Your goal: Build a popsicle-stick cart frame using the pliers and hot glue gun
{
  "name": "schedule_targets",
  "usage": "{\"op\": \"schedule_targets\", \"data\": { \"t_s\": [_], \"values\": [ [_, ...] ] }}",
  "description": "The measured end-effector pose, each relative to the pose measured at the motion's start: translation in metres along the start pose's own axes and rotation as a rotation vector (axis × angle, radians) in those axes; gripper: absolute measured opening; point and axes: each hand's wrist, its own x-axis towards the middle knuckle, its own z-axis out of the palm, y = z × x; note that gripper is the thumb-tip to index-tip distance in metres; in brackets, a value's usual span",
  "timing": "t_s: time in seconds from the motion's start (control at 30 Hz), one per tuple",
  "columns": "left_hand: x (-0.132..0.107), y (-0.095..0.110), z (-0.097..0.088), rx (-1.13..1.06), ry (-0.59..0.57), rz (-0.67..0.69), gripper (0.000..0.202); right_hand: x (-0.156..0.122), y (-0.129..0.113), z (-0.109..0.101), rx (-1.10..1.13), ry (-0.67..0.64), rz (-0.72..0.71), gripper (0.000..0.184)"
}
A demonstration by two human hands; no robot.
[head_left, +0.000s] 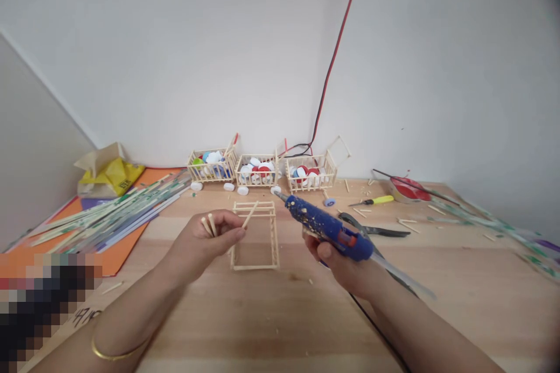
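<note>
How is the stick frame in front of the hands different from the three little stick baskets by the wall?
The stick frame is bare and open, with nothing inside; the stick baskets are closed on their sides with slats and hold coloured bottle caps. The frame lies near the left hand, which pinches short sticks, and the right hand, which grips a blue glue gun; the baskets stand in a row by the wall. Both are built of pale thin sticks.
</note>
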Motion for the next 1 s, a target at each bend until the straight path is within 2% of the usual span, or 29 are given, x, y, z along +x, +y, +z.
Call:
{"op": "schedule_targets", "data": {
  "t_s": [0.1, 0.27, 0.6, 1.0],
  "values": [
    [-0.001, 0.003, 0.001, 0.012, -0.042, 0.018, 0.02, 0.002, -0.006, 0.003, -0.012, 0.003, -0.036, 0.036],
    [-0.003, 0.007, 0.002, 0.014, -0.058, -0.04, 0.024, 0.004, -0.016, 0.003, -0.024, -0.046, -0.028, 0.035],
    [-0.003, 0.003, 0.001, -0.032, -0.084, -0.079, 0.026, 0.005, -0.007, 0.004, -0.109, -0.051, 0.005, 0.032],
    [-0.003, 0.002, 0.001, -0.049, -0.095, -0.078, 0.023, 0.006, -0.012, 0.002, -0.157, -0.043, 0.004, 0.031]
  ]
}}
